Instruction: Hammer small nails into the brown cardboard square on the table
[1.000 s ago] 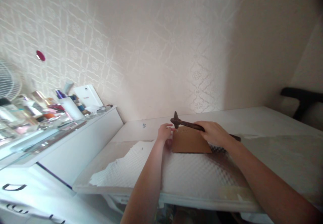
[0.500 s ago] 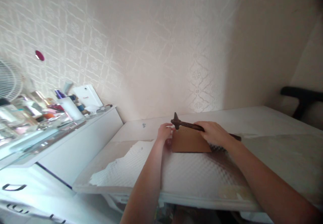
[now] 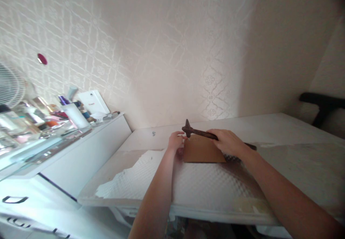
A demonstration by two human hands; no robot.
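Note:
My right hand [image 3: 228,141] is wrapped round the handle of a dark, worn hammer [image 3: 199,132], whose head points left. Under the hammer lies a flat brown board [image 3: 203,152] with a row of small marks near its far edge. At the board's far left corner is my left hand [image 3: 175,141], its fingertips drawn together close under the hammer head. Whatever those fingers pinch is too small to make out. Beneath the board, white quilted padding [image 3: 196,185] covers part of the table. The hammer head partly hides the left fingertips.
The white table [image 3: 258,127] runs along a patterned wall. Small metal bits [image 3: 153,134] lie at its back left. To the left, a white dresser [image 3: 88,153] carries bottles, a white box [image 3: 94,102] and a fan [image 3: 10,84]. A black armrest [image 3: 322,99] stands at right.
The hammer head has shifted very slightly left and tilted a little. Both hands and the board stay in nearly the same place.

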